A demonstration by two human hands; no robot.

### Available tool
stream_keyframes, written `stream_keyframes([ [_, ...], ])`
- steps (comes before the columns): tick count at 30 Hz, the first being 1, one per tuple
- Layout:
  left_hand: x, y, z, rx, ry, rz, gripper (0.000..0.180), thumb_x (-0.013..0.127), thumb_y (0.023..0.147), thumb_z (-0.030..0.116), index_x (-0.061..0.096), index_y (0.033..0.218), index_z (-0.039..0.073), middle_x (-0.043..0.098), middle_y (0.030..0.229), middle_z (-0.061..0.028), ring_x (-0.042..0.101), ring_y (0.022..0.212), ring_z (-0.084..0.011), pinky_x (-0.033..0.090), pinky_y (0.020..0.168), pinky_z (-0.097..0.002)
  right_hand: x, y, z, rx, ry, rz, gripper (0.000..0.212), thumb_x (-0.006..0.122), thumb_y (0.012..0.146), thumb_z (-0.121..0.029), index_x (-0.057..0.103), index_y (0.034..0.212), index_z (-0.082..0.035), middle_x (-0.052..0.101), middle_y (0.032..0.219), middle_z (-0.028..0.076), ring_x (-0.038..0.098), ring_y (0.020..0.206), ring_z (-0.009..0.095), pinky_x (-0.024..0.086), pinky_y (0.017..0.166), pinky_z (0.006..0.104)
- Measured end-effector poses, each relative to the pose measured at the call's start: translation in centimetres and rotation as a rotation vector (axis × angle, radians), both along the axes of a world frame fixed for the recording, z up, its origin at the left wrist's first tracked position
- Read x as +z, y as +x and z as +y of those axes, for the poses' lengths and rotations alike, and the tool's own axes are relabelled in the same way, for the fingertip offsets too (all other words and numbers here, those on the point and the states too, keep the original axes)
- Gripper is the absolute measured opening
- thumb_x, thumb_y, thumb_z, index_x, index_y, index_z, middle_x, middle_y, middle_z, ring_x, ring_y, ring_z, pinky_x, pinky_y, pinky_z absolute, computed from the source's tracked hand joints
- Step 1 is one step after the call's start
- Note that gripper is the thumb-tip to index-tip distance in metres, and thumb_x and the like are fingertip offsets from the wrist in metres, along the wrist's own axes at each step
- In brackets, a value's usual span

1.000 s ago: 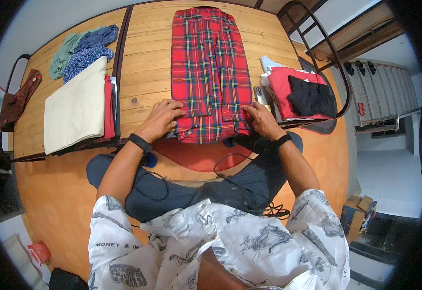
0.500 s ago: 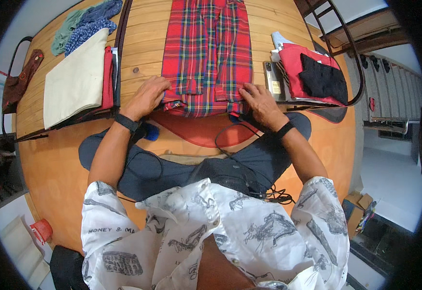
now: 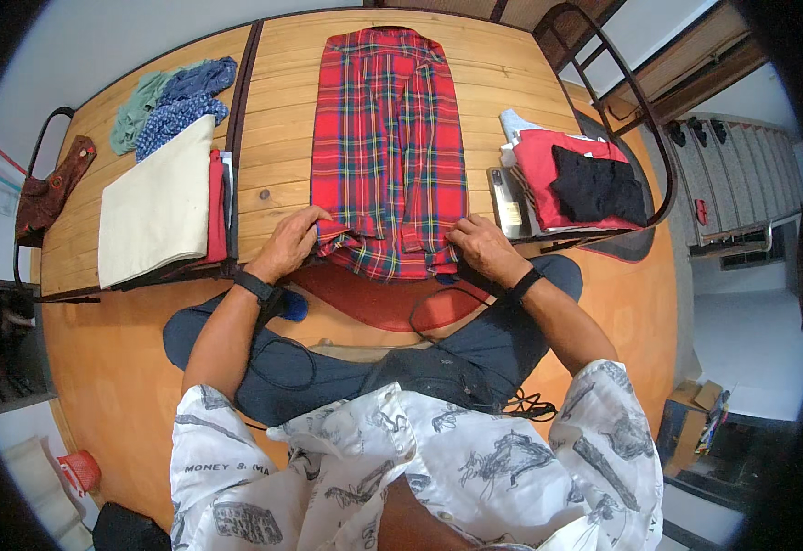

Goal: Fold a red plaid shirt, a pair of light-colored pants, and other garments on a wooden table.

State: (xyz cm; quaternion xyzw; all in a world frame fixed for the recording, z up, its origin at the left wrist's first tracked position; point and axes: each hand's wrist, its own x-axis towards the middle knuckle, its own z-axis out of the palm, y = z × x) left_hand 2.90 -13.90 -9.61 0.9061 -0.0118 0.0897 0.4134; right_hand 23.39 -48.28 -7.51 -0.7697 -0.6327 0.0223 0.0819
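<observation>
Two bare hands take the near corners of a red plaid shirt point(image 3: 388, 156). The left hand point(image 3: 289, 244) has the left edge grasped between fingers and thumb, the cloth bunching into a rumpled fold beside it. The right hand point(image 3: 486, 246) bends its fingertips over the opposite edge — whether its thumb closes underneath I cannot tell, since that part is hidden. Each wrist wears a dark band.

The shirt lies long and narrow across a slatted wooden table point(image 3: 277, 101), its sides turned in, its collar end at the far side and its rounded hem at the near edge, between the hands.

To the left stands a pile with a cream cloth point(image 3: 155, 207) on top and a red folded cloth point(image 3: 217, 207) showing along its right side. Behind it sit loose heaps: a green cloth point(image 3: 133, 119) and blue patterned cloths point(image 3: 184, 119). Farther left, a brown item point(image 3: 55, 195) rests by the curved metal frame.

Just beyond the right hand is a phone point(image 3: 503, 193), next to a second pile — a red garment point(image 3: 548, 151) with a black cloth point(image 3: 596, 184) over it. Below, the person's crossed legs in dark trousers point(image 3: 512, 331) rest on an orange floor, with black cable point(image 3: 532, 404) looping near the lap.
</observation>
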Motion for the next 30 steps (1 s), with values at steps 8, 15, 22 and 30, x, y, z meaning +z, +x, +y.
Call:
stream_keyframes([
  [8,3.5,-1.6,-0.6,-0.030,-0.134,0.221,0.020,0.049,0.097,0.011,0.058,0.113,0.001,0.065,0.093,-0.0201,0.064,0.088,-0.0369,0.049,0.080,-0.0424,2.9,0.1,-0.2,-0.034,0.012,0.283,0.035,0.055,0.073,0.006,0.062,0.107,-0.002,0.061,0.096,0.018,0.060,0.098,0.041,0.051,0.085,0.0474],
  [15,9.1,-5.8,-2.0,-0.282,-0.182,0.347,0.022,0.051,0.095,0.010,0.058,0.114,0.001,0.063,0.085,-0.0140,0.061,0.079,-0.0237,0.049,0.075,-0.0358,9.4,-0.6,-0.8,0.105,-0.182,0.624,0.027,0.058,0.079,0.002,0.061,0.105,0.002,0.063,0.098,0.022,0.061,0.098,0.042,0.050,0.085,0.0455],
  [22,10.1,-5.0,0.5,-0.174,-0.690,0.545,0.021,0.053,0.099,0.012,0.060,0.119,0.007,0.061,0.100,0.0047,0.056,0.089,-0.0072,0.046,0.077,-0.0248,10.2,4.0,1.4,0.094,-0.118,0.867,0.019,0.064,0.087,-0.005,0.064,0.105,0.000,0.067,0.097,0.007,0.062,0.089,0.018,0.049,0.080,0.0315],
  [30,-3.2,1.8,2.9,0.611,-1.062,0.171,0.040,0.070,0.095,0.022,0.056,0.124,-0.001,0.064,0.096,-0.0042,0.060,0.086,-0.0115,0.051,0.076,-0.0256,-5.0,8.6,7.6,-0.690,0.273,0.713,0.046,0.071,0.088,-0.038,0.065,0.106,0.004,0.071,0.100,0.023,0.068,0.096,0.033,0.052,0.085,0.0403],
])
